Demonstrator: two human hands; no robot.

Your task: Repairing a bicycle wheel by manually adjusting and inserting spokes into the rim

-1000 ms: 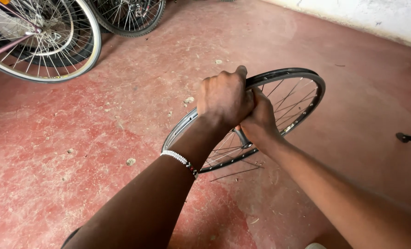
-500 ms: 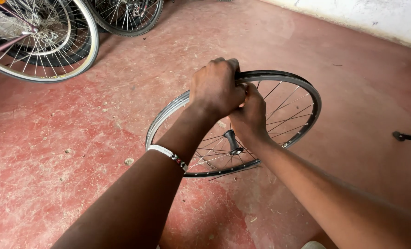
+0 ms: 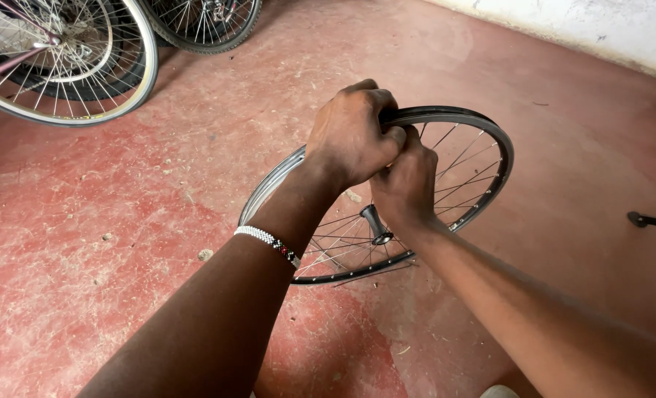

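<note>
Head view is showing your left hand (image 3: 350,136), a beaded band (image 3: 269,245) circling its wrist, closing tight over the top of a bare silver-spoked bicycle wheel rim (image 3: 482,191). Your right hand (image 3: 405,184) is pressing just beside it, clamping the same rim, the two hands touching. Its black hub (image 3: 376,225) is showing below them, and the wheel is standing tilted on the red concrete floor (image 3: 121,221). Farther off, other bicycle wheels (image 3: 70,59) are leaning.

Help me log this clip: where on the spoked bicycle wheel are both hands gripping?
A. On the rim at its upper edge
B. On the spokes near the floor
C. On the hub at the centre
A: the left hand and right hand close together on the top of the rim; the hub sits free below.
</note>
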